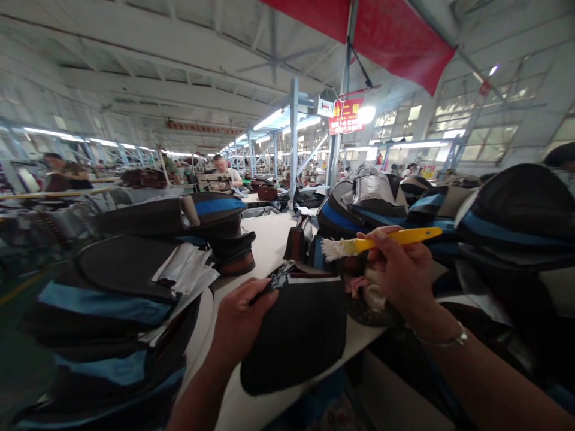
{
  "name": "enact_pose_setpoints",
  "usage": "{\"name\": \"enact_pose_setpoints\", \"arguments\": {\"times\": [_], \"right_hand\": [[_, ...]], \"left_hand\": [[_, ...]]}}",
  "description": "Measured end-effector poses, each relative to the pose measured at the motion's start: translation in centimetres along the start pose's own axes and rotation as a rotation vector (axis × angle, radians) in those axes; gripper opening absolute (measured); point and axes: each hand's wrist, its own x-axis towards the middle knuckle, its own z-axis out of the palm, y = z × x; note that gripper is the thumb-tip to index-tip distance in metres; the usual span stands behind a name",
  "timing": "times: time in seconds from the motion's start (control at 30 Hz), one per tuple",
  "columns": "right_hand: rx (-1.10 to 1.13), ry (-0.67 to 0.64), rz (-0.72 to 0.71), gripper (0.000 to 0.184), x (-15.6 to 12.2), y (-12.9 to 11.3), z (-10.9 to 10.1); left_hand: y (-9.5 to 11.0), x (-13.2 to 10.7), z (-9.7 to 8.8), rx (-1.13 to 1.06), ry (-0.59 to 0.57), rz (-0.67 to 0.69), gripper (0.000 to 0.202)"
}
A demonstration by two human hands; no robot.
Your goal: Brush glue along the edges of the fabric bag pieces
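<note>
My left hand (245, 320) pinches the upper left corner of a black fabric panel (299, 335), which hangs tilted over the front of the table. A pale strip and some loose threads run along the panel's top edge. Between the fingers of my right hand (402, 269) is a brush with a yellow handle (415, 235). Its whitish, matted bristles point left, just above the panel and apart from it. Behind my right wrist sits a smeared container (375, 299) with something cream-coloured in it, partly hidden by the hand.
Stacks of black and blue sewn pieces (108, 305) rise on the left, more pieces (521, 209) on the right. The white tabletop (265, 230) shows between them. A metal post (294, 143) stands behind the table. A person (231, 173) sits at a machine farther back.
</note>
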Motion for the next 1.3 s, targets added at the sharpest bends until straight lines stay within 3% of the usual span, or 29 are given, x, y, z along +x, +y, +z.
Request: {"name": "enact_pose_setpoints", "arguments": {"times": [0.07, 0.13, 0.2, 0.27, 0.37, 0.5, 0.57, 0.63, 0.7, 0.77, 0.87, 0.93, 1.03, 1.1, 1.2, 1.3], "right_hand": [[0.211, 0.086, 0.211, 0.021, 1.1, 0.9, -2.5], [0.357, 0.140, 0.370, 0.022, 1.6, 2.9, -5.0], [0.464, 0.165, 0.547, 0.024, 1.1, 5.8, -6.9], [0.554, 0.171, 0.728, 0.028, -0.6, 9.1, -7.9], [0.609, 0.145, 0.892, 0.022, -4.6, 13.0, -7.5], [0.853, 0.237, 1.077, 0.027, -8.8, 15.0, -5.6], [0.943, 0.271, 1.129, 0.033, -9.8, 15.0, -4.7], [0.980, 0.273, 1.140, 0.035, -10.3, 14.7, -3.9], [0.984, 0.268, 1.126, 0.037, -10.6, 14.2, -3.2], [0.970, 0.234, 1.114, 0.037, -10.6, 13.2, -2.6], [0.868, 0.135, 1.046, 0.030, -9.5, 11.0, -2.1], [0.703, 0.100, 0.903, 0.022, -8.3, 8.8, -1.8], [0.400, 0.028, 0.564, 0.019, -7.0, 5.5, -0.8], [0.200, -0.146, 0.332, 0.016, -6.8, 3.9, 0.3], [-0.163, -0.508, -0.010, 0.017, -6.6, 2.9, 1.8], [-0.517, -0.674, -0.293, 0.022, -5.3, 2.7, 2.0]], "left_hand": [[-1.5, 2.2, -1.2, 0.002, -0.008, -0.006, 0.021], [-3.5, 4.5, -1.4, -0.062, 0.002, -0.122, 0.024], [-5.8, 5.9, -0.2, -0.154, 0.037, -0.259, 0.030], [-7.9, 5.8, 2.0, -0.234, 0.063, -0.345, 0.040], [-10.1, 2.8, 5.7, -0.342, 0.049, -0.421, 0.055], [-10.9, -4.6, 9.0, -0.466, 0.011, -0.465, 0.073], [-10.4, -8.4, 10.1, -0.445, 0.005, -0.333, 0.079], [-9.3, -11.4, 11.1, -0.279, -0.002, -0.144, 0.088], [-8.0, -13.0, 12.3, -0.051, 0.005, -0.049, 0.102], [-6.9, -13.0, 13.3, 0.064, 0.029, -0.070, 0.085], [-5.8, -11.1, 13.4, -0.025, 0.062, -0.109, 0.035], [-4.9, -9.6, 12.4, -0.107, 0.056, -0.108, 0.023], [-3.4, -7.9, 10.4, -0.182, 0.018, -0.082, 0.018], [-2.3, -7.4, 9.4, -0.233, -0.018, -0.059, 0.017], [-1.2, -7.1, 8.6, -0.279, -0.047, -0.072, 0.017], [-0.8, -7.0, 8.3, -0.295, -0.088, -0.101, 0.020]]}}
